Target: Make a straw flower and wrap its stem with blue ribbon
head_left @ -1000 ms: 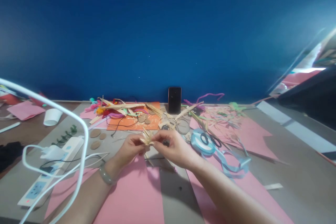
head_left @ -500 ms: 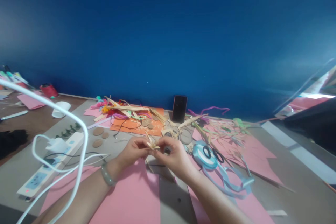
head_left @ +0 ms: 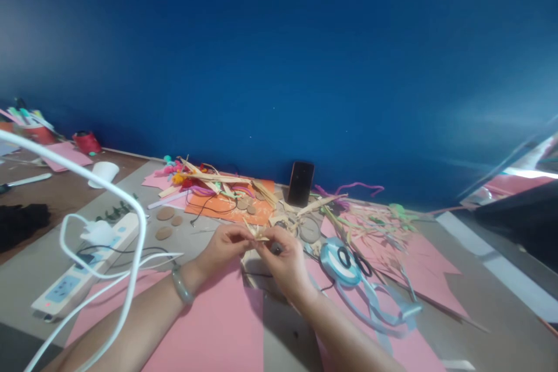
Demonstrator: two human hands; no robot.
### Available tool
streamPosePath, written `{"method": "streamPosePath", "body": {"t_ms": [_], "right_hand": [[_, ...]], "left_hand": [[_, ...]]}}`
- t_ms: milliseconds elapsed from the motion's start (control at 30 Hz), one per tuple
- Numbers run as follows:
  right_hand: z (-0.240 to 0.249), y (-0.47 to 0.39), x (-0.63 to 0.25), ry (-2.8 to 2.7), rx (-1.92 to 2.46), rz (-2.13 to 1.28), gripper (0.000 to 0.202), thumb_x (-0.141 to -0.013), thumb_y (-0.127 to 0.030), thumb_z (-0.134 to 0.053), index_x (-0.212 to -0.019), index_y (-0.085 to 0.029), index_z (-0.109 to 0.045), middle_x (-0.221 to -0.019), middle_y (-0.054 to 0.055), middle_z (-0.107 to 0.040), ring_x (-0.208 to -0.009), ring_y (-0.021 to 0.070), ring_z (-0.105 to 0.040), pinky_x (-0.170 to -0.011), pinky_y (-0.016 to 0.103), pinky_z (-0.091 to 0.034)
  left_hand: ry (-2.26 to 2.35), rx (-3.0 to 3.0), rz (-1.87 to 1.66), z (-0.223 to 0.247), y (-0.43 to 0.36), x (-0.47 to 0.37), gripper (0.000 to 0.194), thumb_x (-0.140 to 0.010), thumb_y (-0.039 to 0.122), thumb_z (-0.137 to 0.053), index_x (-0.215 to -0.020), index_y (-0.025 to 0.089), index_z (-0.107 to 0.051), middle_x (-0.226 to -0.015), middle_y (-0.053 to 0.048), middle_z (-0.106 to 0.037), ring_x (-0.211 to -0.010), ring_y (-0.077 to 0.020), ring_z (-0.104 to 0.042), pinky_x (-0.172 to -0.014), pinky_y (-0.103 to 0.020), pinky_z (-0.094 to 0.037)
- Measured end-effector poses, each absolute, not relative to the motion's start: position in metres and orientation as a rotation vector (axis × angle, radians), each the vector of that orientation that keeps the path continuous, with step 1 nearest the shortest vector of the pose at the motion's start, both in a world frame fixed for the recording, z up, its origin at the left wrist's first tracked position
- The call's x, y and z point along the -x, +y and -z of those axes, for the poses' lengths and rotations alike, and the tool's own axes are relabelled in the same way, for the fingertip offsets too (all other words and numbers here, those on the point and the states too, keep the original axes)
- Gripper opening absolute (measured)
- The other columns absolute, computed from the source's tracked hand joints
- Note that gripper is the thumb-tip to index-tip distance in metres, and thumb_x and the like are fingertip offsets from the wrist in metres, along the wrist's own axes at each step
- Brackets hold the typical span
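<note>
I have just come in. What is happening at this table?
A person's left hand and right hand meet over the table, pinching a small pale piece between them. Behind it, a dark phone stands before a blue panel. A roll of light-blue ribbon lies to the right, a white power strip to the left.

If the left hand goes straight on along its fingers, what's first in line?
Most likely the right hand, whose fingertips sit close to those of the left hand at the pale straw piece; exact depth is hard to judge.
</note>
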State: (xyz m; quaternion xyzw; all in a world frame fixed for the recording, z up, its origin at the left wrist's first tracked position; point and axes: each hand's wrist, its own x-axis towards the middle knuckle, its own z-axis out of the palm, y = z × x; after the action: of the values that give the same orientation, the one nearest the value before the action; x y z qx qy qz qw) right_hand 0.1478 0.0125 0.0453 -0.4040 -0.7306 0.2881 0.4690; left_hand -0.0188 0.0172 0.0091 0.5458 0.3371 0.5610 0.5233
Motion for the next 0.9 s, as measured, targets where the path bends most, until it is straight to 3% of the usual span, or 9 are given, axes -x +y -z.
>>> {"method": "streamPosePath", "body": {"t_ms": [333,567,900], "right_hand": [[-0.032,0.014,-0.144,-1.778,1.047,-0.605,0.016,-0.084,-0.027,-0.062,-0.071,-0.018,-0.063,-0.074,0.005,-0.065,-0.070,0.0175,-0.058,-0.066,0.029,-0.044],[-0.027,0.013,-0.140,-1.728,1.048,-0.605,0.014,-0.083,-0.027,-0.063,-0.072,-0.019,-0.061,-0.076,0.004,-0.065,-0.069,0.0166,-0.059,-0.065,0.029,-0.044],[-0.021,0.015,-0.138,-1.702,1.028,-0.563,0.011,-0.083,-0.025,-0.063,-0.074,-0.018,-0.061,-0.076,0.003,-0.065,-0.069,0.0162,-0.058,-0.067,0.030,-0.043]], "left_hand": [[0.874,-1.163,-1.356,0.001,0.017,0.013,0.022,-0.068,0.034,-0.080,-0.068,0.015,-0.070,-0.067,-0.002,-0.062,-0.058,-0.0102,-0.052,-0.054,-0.022,-0.040],[0.846,-1.179,-1.379,0.009,0.019,0.014,0.018,-0.070,0.030,-0.080,-0.071,0.014,-0.070,-0.070,-0.002,-0.063,-0.066,-0.0123,-0.056,-0.064,-0.025,-0.044],[0.871,-1.179,-1.375,0.008,0.019,0.013,0.022,-0.070,0.033,-0.079,-0.070,0.014,-0.069,-0.068,-0.002,-0.062,-0.063,-0.0116,-0.054,-0.060,-0.024,-0.041]]}}
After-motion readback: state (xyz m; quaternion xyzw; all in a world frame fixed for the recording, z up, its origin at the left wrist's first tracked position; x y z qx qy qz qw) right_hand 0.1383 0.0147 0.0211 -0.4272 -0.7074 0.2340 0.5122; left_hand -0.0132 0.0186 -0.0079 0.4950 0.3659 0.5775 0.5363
